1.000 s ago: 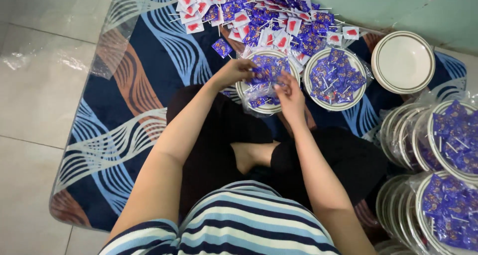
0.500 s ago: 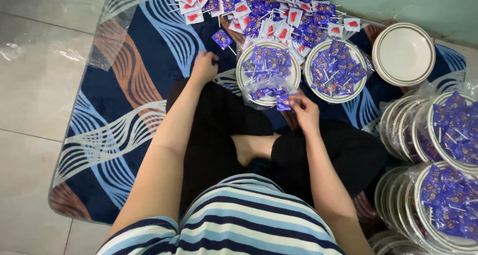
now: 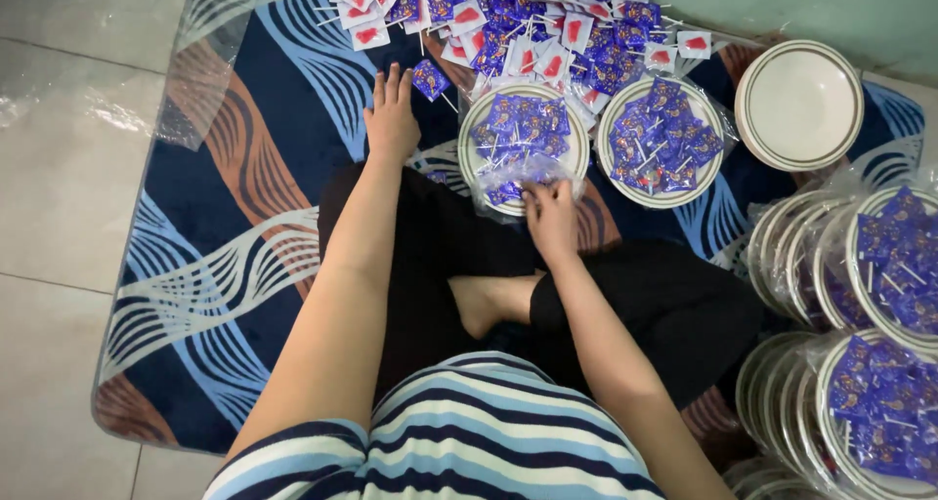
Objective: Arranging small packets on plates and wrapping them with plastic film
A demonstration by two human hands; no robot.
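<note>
Head view: your left hand (image 3: 391,117) has moved off the plate (image 3: 524,139) and lies released, flat on the rug (image 3: 244,168). Your right hand (image 3: 550,217) now pinches the clear bag (image 3: 508,180) at the plate's near rim, candies (image 3: 528,121) still piled inside.

Your right hand (image 3: 550,217) on clear plastic film (image 3: 508,183): thin, glossy, crinkled. Plate (image 3: 576,153) under it: hard, smooth, glazed look, cream with dark rim lines; ceramic or melamine, can't tell. Sweet wrappers (image 3: 523,119): shiny blue foil-like plastic, thin white sticks. Your left hand (image 3: 391,119) flat on mat (image 3: 244,217): woven cloth, matt, short pile. Floor tiles (image 3: 68,168): smooth, semi-gloss. Empty plate (image 3: 799,104): same glazed finish. Your shirt (image 3: 469,432): soft striped knit, matt.
</note>
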